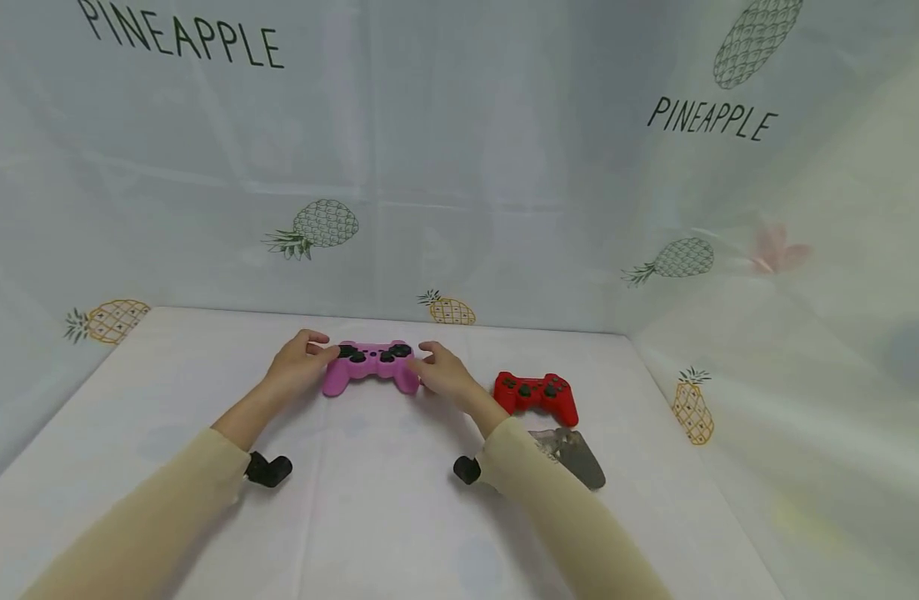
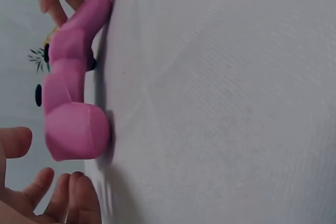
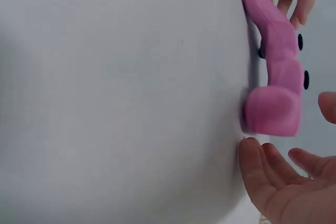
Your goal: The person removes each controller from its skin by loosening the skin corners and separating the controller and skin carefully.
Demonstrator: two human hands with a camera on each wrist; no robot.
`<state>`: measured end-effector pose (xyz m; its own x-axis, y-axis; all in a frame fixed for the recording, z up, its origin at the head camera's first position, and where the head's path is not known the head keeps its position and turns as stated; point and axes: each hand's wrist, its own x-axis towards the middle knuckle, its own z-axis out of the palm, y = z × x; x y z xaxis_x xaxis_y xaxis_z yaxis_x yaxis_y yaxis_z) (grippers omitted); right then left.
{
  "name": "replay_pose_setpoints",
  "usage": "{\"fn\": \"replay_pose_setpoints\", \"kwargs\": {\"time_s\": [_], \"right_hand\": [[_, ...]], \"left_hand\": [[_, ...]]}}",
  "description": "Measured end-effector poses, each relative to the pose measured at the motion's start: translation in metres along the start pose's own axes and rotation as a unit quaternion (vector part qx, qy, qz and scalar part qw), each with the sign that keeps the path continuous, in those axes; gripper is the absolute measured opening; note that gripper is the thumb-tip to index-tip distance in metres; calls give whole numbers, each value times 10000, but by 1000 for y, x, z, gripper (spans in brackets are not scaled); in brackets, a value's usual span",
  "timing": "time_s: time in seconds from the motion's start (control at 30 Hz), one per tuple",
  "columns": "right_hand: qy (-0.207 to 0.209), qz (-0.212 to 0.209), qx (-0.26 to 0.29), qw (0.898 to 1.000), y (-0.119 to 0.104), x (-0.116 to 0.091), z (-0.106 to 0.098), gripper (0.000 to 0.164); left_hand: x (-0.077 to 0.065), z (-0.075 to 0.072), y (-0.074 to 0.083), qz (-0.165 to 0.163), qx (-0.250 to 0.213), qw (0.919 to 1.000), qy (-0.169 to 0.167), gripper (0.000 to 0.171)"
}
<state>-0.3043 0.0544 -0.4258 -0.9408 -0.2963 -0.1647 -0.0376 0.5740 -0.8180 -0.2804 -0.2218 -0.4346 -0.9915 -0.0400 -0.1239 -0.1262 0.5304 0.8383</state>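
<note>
The pink controller rested on the far part of the table, thumbsticks up. From where I stood, the left hand and right hand bracketed its two ends, each grip wide, thumb and fingers parted, close beside the handles but seemingly not touching. I judged this the point of taking hold or letting go; a lift would call for closing inward. A red controller lay to the right, a gray controller nearer, partly hidden by the sleeve.

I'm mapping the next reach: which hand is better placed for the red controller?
Probably the right hand: it is nearer the red controller, which lies to its right, while the left hand is left of the pink controller.
</note>
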Motion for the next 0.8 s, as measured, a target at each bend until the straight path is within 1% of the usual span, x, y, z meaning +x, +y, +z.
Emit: {"fn": "replay_pose_setpoints", "kwargs": {"time_s": [0.07,0.13,0.23,0.33,0.43,0.53,0.67,0.8], "right_hand": [[39,176,196,9996,-1,4,6,65],[129,310,243,9991,-3,8,10,66],[222,479,211,9984,-5,15,14,66],[240,590,80,9979,-7,21,17,65],[210,618,-198,9977,-11,25,19,65],[56,647,-375,9972,-14,27,19,66],[-200,708,-376,9966,-14,29,17,69],[-261,746,-431,9959,-12,31,17,70]], "left_hand": [[3,3,-3,-163,6,9998,-129,65],[5,5,-4,-330,-43,9992,-238,69],[9,6,-6,-521,-103,9981,-323,73],[11,7,-5,-648,8,9971,-406,76],[12,7,-4,-649,324,9959,-540,77],[13,6,-2,-585,476,9943,-759,75],[13,5,-4,-534,342,9922,-1071,75],[17,2,-8,-597,212,9889,-1345,79]]}}
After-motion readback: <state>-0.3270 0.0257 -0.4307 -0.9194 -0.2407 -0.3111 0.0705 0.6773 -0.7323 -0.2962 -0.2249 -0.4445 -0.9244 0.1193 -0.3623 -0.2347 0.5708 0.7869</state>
